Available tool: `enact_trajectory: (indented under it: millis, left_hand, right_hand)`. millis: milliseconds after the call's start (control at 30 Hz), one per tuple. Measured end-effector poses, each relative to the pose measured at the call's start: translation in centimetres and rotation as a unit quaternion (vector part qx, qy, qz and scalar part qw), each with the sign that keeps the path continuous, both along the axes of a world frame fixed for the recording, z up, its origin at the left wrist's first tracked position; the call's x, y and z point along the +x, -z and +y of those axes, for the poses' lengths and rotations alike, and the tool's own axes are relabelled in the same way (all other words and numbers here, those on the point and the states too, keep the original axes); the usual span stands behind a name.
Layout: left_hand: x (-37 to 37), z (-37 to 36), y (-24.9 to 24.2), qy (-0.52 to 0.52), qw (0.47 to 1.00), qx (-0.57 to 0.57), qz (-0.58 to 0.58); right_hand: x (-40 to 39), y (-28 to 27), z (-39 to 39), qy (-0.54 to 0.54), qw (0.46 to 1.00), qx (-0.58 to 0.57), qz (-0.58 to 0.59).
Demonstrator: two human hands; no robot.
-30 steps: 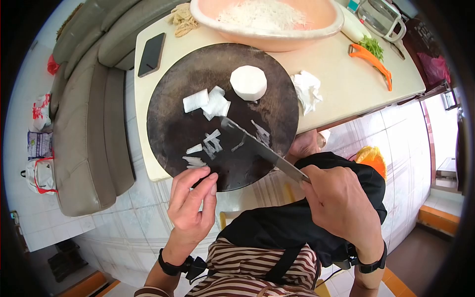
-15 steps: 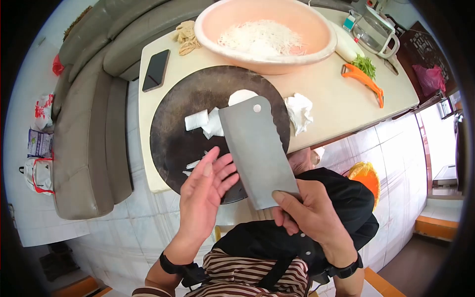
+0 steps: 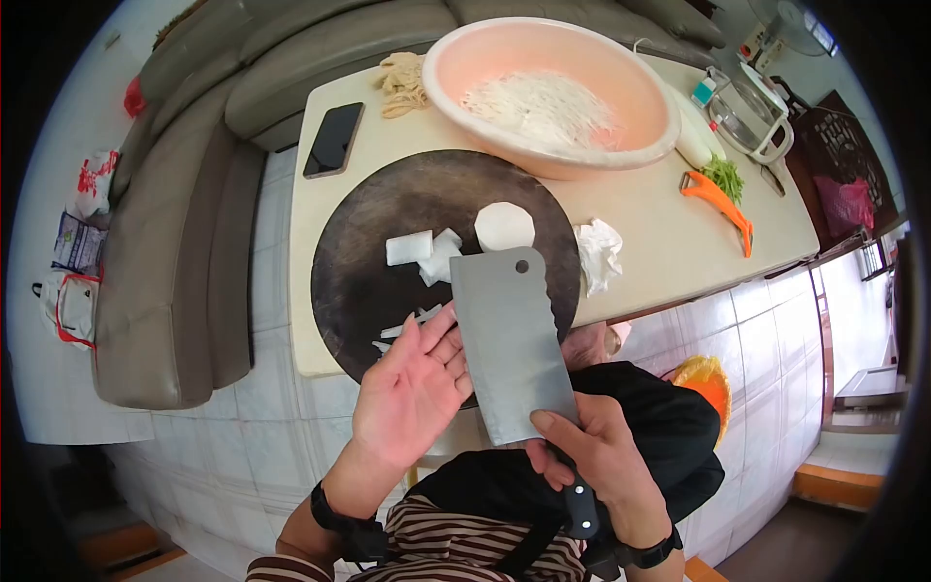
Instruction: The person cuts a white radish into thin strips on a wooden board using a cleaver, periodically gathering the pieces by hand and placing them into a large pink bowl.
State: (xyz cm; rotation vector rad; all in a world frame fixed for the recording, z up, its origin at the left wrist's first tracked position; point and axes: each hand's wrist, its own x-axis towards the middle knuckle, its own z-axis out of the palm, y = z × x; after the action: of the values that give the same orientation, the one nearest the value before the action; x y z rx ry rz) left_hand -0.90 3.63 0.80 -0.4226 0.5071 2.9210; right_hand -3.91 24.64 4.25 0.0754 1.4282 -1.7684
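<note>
A cleaver [image 3: 506, 344] is gripped in my right hand [image 3: 611, 451], the thumb pressed on the blade's lower corner. Its black handle points down toward my lap, and the broad blade faces me. My left hand [image 3: 407, 393] is open, palm up, with the fingertips right at the blade's left edge. Beneath lies a round dark cutting board [image 3: 383, 209]. On it are a round white radish piece [image 3: 504, 227], a pale cut block [image 3: 409, 248], another cut piece [image 3: 441, 260] and several thin strips [image 3: 391, 332].
A large pink basin [image 3: 553, 160] holding white shreds stands behind the board. To its right are a whole white radish [image 3: 694, 145], an orange peeler [image 3: 720, 210] and a glass jug [image 3: 752, 121]. Crumpled tissue [image 3: 598, 254], a phone [image 3: 334, 141] and a cloth [image 3: 400, 85] also lie on the table.
The view has shifted, so the table sits lower in it. The cleaver has turned slightly, showing more of its handle and uncovering the round radish piece. My left palm has turned further upward.
</note>
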Motion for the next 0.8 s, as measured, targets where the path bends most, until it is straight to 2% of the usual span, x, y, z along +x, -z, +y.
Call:
enact_trajectory:
  millis: [200,267,300,367,433,500,533,567,633,667,733,800]
  left_hand:
    - [0.0,-0.3,-0.1,-0.022,0.999,-0.047,-0.001]
    - [-0.1,-0.4,0.0,-0.047,0.991,-0.123,-0.003]
    - [-0.1,-0.3,-0.1,-0.045,0.992,-0.121,-0.003]
    - [-0.2,0.0,-0.4,-0.043,0.948,-0.315,0.021]
    - [-0.1,0.6,-0.4,-0.044,0.936,-0.350,0.014]
    - [0.1,1.0,0.0,-0.040,0.822,-0.567,0.046]
    - [0.2,0.9,0.6,-0.040,0.787,-0.611,0.071]
    - [0.0,1.0,0.7,-0.038,0.787,-0.611,0.072]
    - [-0.2,1.4,0.9,-0.035,0.715,-0.692,0.095]
    - [-0.3,1.7,0.9,-0.033,0.715,-0.692,0.095]
    - [-0.5,2.4,0.9,-0.035,0.672,-0.731,0.116]
    - [-0.7,2.9,1.3,-0.027,0.650,-0.748,0.131]
  right_hand:
    - [1.0,-0.6,1.9,-0.013,0.999,0.048,-0.011]
    - [1.3,-0.9,2.5,0.000,0.998,0.061,0.003]
    - [1.4,-1.0,2.8,0.014,0.997,0.074,0.016]
    - [1.5,-0.5,3.3,0.027,0.996,0.084,0.030]
    - [1.5,0.0,3.7,0.067,0.992,0.087,0.056]
    - [1.7,0.6,4.1,0.067,0.992,0.091,0.061]
    - [1.9,0.8,4.2,0.066,0.991,0.100,0.056]
    - [2.0,0.9,4.3,0.065,0.991,0.110,0.050]
    - [2.3,1.2,4.5,0.069,0.991,0.109,0.048]
    - [2.4,1.3,4.6,0.072,0.990,0.108,0.047]
    - [2.3,1.3,4.6,0.075,0.991,0.106,0.042]
    - [2.5,1.5,4.5,0.078,0.991,0.105,0.038]
